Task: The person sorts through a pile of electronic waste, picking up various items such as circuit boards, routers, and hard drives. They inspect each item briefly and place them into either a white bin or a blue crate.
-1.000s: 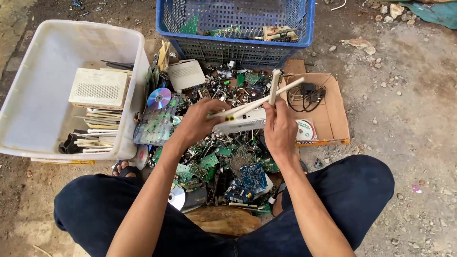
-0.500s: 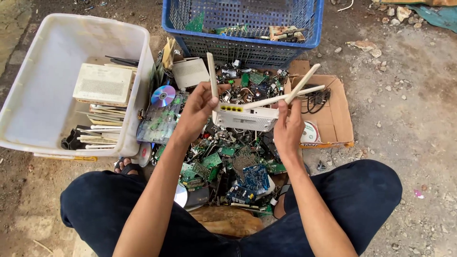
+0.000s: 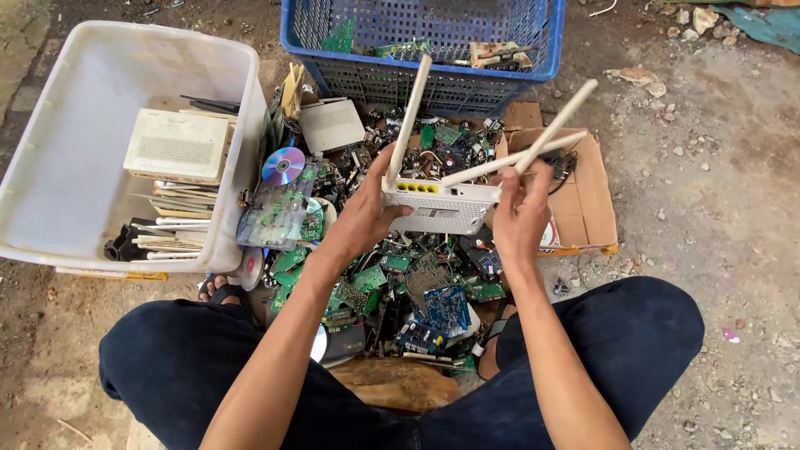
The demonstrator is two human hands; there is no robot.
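I hold a white router (image 3: 439,207) with three long antennas over a heap of green circuit boards (image 3: 392,283). My left hand (image 3: 367,212) grips the router's left end, beside the row of yellow ports. My right hand (image 3: 521,215) grips its right end, with the fingers around the bases of two antennas (image 3: 546,137) that slant up to the right. The third antenna (image 3: 410,117) points up and away on the left. The router's underside faces me.
A white plastic tub (image 3: 50,167) on the left holds flat white devices. A blue crate (image 3: 433,79) stands at the back. An open cardboard box (image 3: 587,200) lies to the right. A shiny disc (image 3: 283,164) lies on the heap. My knees in dark trousers frame the pile.
The router has turned in my hands: the left antenna swung up to point away, and the two right antennas spread upward. Both hands kept their grip.
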